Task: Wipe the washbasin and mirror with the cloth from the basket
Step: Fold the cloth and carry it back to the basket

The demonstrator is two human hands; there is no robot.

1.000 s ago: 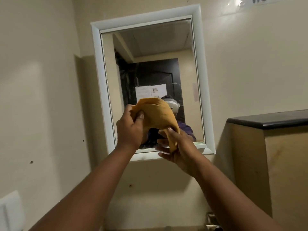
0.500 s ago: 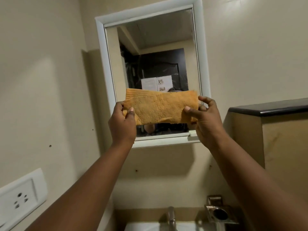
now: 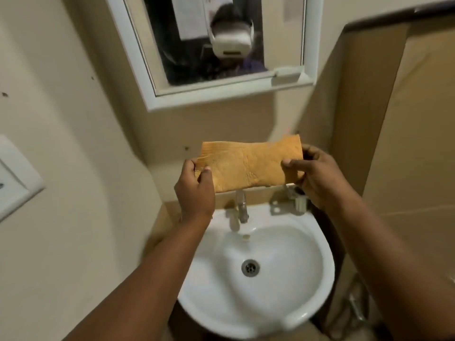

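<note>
An orange cloth (image 3: 248, 166), folded into a flat strip, is stretched between both hands above the tap. My left hand (image 3: 195, 190) pinches its left end and my right hand (image 3: 317, 175) pinches its right end. Below them sits the white washbasin (image 3: 317, 286) with a metal drain (image 3: 250, 267) in its middle. The white-framed mirror (image 3: 147, 33) hangs on the wall above and is apart from the cloth. No basket is in view.
A chrome tap (image 3: 241, 205) stands at the basin's back rim, partly behind the cloth. A metal holder (image 3: 299, 201) sits at the right rear. A white socket plate (image 3: 14, 178) is on the left wall. A tan partition (image 3: 394, 119) rises on the right.
The cloth went from bunched at the mirror to a spread, folded strip. Both hands have come down with it from mirror height to above the tap, and the view tilted down onto the basin.
</note>
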